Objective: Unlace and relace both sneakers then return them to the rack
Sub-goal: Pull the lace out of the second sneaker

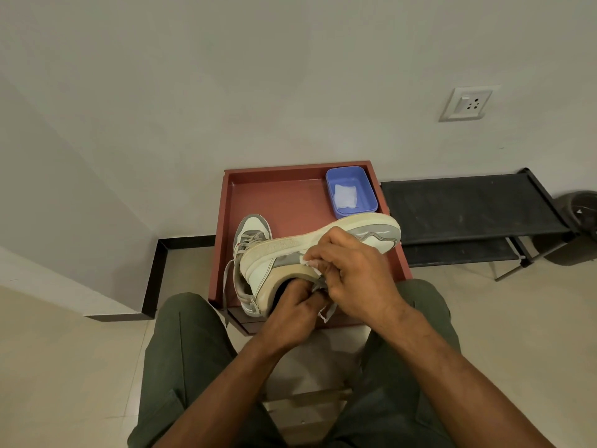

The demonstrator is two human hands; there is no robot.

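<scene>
Head view: a sneaker [323,244] is held tipped on its side above the near edge of a red tray [277,189], sole turned toward the camera, toe toward the tray's right edge. The right hand [352,270] is curled over the upper, its fingers pinching what looks like a pale lace end. The left hand [290,305] is tucked beneath at the collar, fingers bent around the lace [324,313], a short frayed length of which hangs below. A second sneaker [248,244] lies on the tray toward its near left corner, still laced, one loose lace draped over the near edge. A blue tub [352,192] with a white cloth in it sits at the far right corner. The black rack [468,205] stands beside the tray's right edge, its shelves bare.

Judged from this, lace work on the held shoe is in progress. The eyelets are hidden behind the hands, so an eyelet could be skipped or the lace twisted unnoticed. The frayed tip may snag or jam in an eyelet. With the shoe balanced past the tray's edge, a slackened grip could let it drop to the floor.
</scene>
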